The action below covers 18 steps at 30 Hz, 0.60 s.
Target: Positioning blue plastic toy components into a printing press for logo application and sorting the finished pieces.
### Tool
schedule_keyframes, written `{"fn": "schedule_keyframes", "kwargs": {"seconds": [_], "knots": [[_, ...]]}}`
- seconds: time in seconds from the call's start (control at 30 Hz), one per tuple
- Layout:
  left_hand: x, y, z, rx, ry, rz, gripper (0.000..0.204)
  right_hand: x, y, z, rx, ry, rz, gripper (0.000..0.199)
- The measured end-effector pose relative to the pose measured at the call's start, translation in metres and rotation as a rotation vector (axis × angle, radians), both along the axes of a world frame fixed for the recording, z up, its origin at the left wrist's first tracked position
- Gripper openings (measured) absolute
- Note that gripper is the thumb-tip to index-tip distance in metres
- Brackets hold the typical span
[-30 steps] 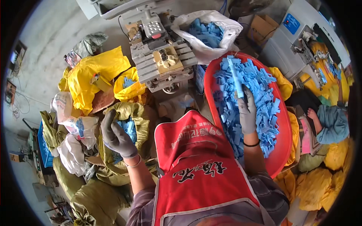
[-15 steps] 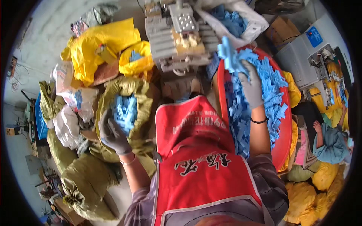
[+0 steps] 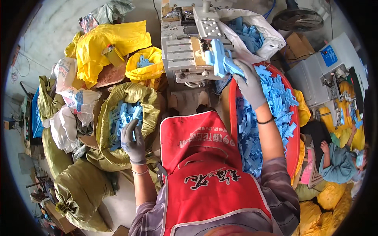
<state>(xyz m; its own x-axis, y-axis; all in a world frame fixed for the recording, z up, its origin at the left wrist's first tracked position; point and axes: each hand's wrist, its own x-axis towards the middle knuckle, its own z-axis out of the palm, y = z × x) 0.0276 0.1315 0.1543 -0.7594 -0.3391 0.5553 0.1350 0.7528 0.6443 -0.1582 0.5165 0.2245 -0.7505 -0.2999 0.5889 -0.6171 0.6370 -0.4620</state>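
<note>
My right hand, in a grey glove, grips a light blue plastic toy pistol by its narrow end. The toy is held up at the front of the grey machine, near its tan block. Below my right forearm lies a red tub heaped with similar blue pieces. My left hand, gloved too, hovers at the near right side of an olive woven sack. Its fingers are loosely bent and apart, with nothing seen in them. Blue pieces lie inside that sack.
A white sack of blue pieces stands right of the machine, before a black fan. Yellow bags and a tied olive sack line the left. At the far right a person works beside another machine.
My right hand has carried the blue toy pistol leftward from above the red tub to the machine front. My left hand has shifted right and slightly nearer. The view has shifted a little.
</note>
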Motion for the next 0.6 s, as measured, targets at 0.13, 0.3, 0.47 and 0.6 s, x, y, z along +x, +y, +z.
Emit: {"fn": "schedule_keyframes", "kwargs": {"seconds": [0.13,0.3,0.47,0.6], "knots": [[0.012,-0.008,-0.022,0.066,-0.101,0.05,0.021,-0.033,-0.019,0.015,0.126,0.061,0.091,0.045],[0.014,-0.008,-0.043,0.09,-0.159,0.042,0.02,-0.054,-0.025,0.026,0.259,0.049,0.14,0.047],[-0.003,0.002,-0.054,0.013,-0.175,-0.077,0.018,-0.053,-0.018,0.033,0.293,0.019,0.17,0.044],[-0.009,0.018,-0.059,0.016,-0.209,-0.197,0.02,-0.047,-0.017,0.03,0.295,0.03,0.134,0.044]]}}
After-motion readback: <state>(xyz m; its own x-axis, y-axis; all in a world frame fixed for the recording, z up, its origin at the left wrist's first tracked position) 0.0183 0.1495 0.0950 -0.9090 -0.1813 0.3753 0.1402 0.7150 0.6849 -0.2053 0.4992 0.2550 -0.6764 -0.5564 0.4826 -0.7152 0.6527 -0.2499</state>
